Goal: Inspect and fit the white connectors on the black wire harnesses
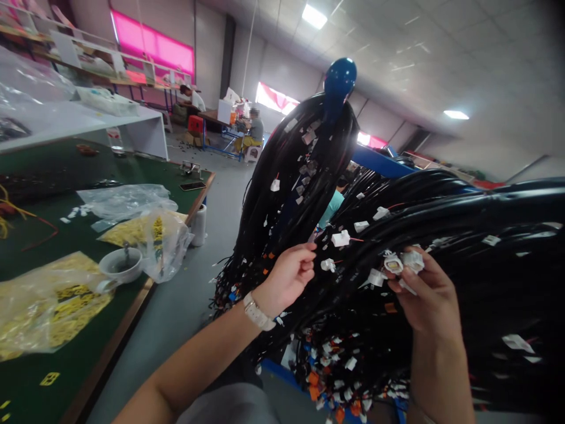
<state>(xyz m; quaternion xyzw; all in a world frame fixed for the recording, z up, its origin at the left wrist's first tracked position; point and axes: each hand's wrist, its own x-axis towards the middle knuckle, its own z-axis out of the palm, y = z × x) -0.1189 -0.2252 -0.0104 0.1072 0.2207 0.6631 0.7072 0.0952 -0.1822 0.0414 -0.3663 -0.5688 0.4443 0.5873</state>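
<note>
My right hand (430,288) is closed round white connectors (404,263) at the right of the view. Left of it, my left hand (291,277) has its fingers curled together beside the black cables; what they hold, if anything, is too small to make out. A white watch is on the left wrist. Thick bundles of black cables (441,206) hang behind both hands, with many white connectors among them. One white connector (341,238) with a red wire lies between my hands.
A green table (66,235) at the left bears bags of yellow parts (57,300), a white cup (121,265) and a phone (193,186). A blue rack post (339,79) rises at centre. Orange and white connectors hang low. People sit at far tables; another is partly visible behind the cables.
</note>
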